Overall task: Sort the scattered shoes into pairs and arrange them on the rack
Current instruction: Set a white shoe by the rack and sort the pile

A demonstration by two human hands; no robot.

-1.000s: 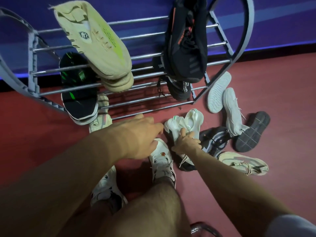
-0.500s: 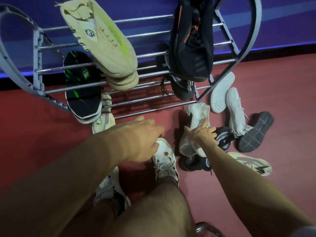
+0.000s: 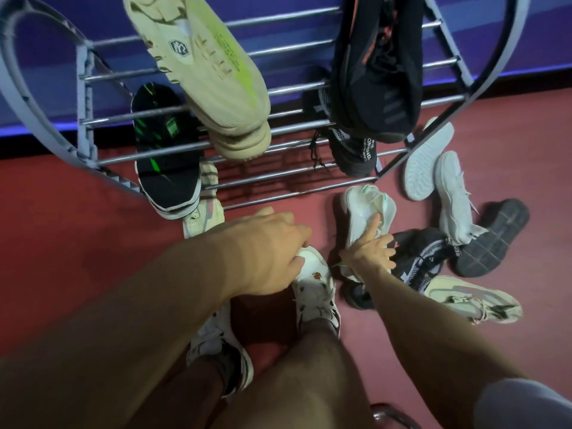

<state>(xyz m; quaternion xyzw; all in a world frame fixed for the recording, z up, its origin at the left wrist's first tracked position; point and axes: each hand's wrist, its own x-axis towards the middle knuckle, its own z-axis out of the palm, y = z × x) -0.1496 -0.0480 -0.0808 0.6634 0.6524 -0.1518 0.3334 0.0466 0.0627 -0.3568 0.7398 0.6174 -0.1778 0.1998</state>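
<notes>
your right hand (image 3: 368,250) grips a white mesh sneaker (image 3: 363,215) with mint trim, index finger laid along its smooth upper, just in front of the chrome-barred rack (image 3: 278,131). your left hand (image 3: 266,252) hovers loosely curled and seems to hold nothing. a ribbed beige shoe (image 3: 210,72) hangs on the upper bars.

Red floor (image 3: 77,243): white sneaker (image 3: 365,212), white pair (image 3: 433,168) (one sole-up), black knit sneaker (image 3: 418,258), dark shoe (image 3: 492,239) sole-up, beige sneaker (image 3: 470,300). Metal rack (image 3: 278,140) on the floor: beige pair (image 3: 210,72), black pair (image 3: 377,66), black-green shoe (image 3: 167,156), cream shoe (image 3: 204,212) on the rails.
</notes>
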